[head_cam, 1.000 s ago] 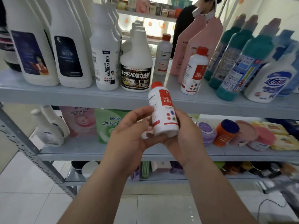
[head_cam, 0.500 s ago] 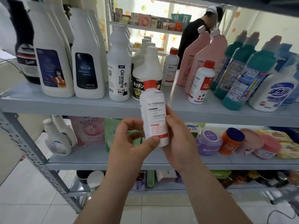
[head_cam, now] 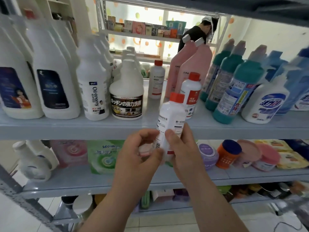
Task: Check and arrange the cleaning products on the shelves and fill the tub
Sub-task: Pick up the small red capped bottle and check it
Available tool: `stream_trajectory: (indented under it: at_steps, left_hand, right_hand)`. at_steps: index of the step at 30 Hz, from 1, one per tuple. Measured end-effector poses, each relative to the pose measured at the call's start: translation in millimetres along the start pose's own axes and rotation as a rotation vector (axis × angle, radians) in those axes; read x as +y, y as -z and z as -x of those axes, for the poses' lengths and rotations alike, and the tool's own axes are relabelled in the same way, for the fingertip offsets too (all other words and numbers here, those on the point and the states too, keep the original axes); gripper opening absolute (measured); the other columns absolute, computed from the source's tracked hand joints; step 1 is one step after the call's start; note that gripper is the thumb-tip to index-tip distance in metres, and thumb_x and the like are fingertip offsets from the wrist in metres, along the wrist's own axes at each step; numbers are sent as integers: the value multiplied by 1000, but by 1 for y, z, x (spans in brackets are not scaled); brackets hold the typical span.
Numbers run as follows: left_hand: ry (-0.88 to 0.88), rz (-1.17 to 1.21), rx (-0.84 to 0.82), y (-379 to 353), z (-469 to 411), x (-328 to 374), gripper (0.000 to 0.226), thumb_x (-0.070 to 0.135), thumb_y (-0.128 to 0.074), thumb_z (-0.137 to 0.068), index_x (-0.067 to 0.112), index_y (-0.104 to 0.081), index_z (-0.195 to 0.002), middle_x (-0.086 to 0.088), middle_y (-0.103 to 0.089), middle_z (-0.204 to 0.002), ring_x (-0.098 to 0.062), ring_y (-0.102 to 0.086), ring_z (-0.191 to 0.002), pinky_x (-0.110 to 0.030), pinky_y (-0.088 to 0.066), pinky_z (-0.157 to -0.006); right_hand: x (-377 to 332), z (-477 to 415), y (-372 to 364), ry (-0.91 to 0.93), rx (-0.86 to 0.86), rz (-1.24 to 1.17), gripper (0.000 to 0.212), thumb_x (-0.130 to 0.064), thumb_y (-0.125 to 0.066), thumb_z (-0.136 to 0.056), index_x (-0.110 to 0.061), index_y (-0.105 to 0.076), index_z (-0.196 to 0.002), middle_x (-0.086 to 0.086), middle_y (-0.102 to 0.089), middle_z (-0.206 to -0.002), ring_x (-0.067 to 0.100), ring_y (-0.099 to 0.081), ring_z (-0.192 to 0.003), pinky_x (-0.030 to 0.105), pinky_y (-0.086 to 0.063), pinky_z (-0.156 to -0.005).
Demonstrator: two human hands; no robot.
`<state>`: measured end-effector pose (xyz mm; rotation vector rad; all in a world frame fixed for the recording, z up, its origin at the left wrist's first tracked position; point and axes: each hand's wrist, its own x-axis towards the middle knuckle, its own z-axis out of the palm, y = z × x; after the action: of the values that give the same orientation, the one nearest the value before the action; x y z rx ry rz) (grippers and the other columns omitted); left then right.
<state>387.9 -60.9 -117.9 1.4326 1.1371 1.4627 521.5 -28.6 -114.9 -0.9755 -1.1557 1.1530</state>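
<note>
A small white bottle with a red cap (head_cam: 172,113) is held upright in front of the upper shelf's edge (head_cam: 66,129), its printed back label facing me. My right hand (head_cam: 184,148) grips its lower right side, thumb across the label. My left hand (head_cam: 140,156) curls around its lower left, thumb at the base. Two matching red-capped bottles (head_cam: 190,94) (head_cam: 157,79) stand on the shelf just behind it. No tub is in sight.
The upper shelf carries large white bottles (head_cam: 53,81), an "Oil enemy" bottle (head_cam: 93,87), a squat white jug (head_cam: 126,96), pink bottles (head_cam: 189,64) and teal-capped bottles (head_cam: 234,91). Below sit pouches (head_cam: 103,156) and jars (head_cam: 229,154). A person (head_cam: 194,36) stands behind the rack.
The bottle has been turned from its red front label to its back label and lifted up and rightward, closer to the shelf edge. Both hands stayed on it.
</note>
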Motion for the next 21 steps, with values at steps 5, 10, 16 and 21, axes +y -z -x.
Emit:
stream_trajectory:
  at_steps: [5,10,16,21]
  left_hand:
    - [27,-6,-109,-49,-30,9,28,8,-64,-96,29,-64,-115,12,-71,-110,-4,-66,-106,-21,-54,-85]
    - [-27,-79,-115,-76,-79,30,31,6,-61,-97,35,-60,-108,15,-69,-102,11,-62,-96,-6,-48,-76]
    - [-37,-262,179,-94,-174,30,59,14,-67,-91,27,-40,-142,8,-51,-131,-7,-53,-120,-33,-47,-104]
    - [127,-395,195,-108,-231,24,103,-5,-62,-88,35,-2,-162,-9,-8,-164,-27,-27,-147,-42,-31,-119]
  right_hand:
    - [-19,-29,48,131,72,119,53,-44,-79,-71,-54,-57,-118,-12,-74,-117,13,-72,-107,41,-60,-86]
    - [-32,-58,83,220,215,231,59,-45,-77,-66,-51,-49,-118,-23,-71,-113,2,-69,-103,38,-59,-88]
    - [-35,-79,100,249,143,250,58,-29,-77,-73,-50,-45,-117,-33,-66,-109,-6,-67,-99,14,-56,-74]
    - [-33,-89,105,284,107,250,62,-18,-83,-76,-44,-47,-119,-29,-68,-110,-1,-69,-101,16,-58,-76]
